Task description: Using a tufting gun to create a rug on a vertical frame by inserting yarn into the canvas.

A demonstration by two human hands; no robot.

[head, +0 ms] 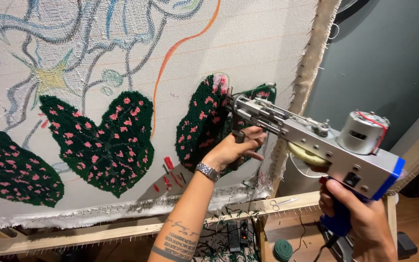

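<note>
The right hand (360, 213) is clenched on the blue rear grip and the left hand (236, 145) grasps the black front handle of the silver metal tufting gun (316, 140), a rigid, seemingly motor-heavy tool pressed against the stretched cream backing cloth (248, 43), which likely gives under pressure.

The tufting gun's (311, 140) needle tip is hidden in the dark green pile (204, 126); its blue grip (338, 223) is mostly covered by the right hand (360, 218), itself cut off by the bottom edge.
</note>
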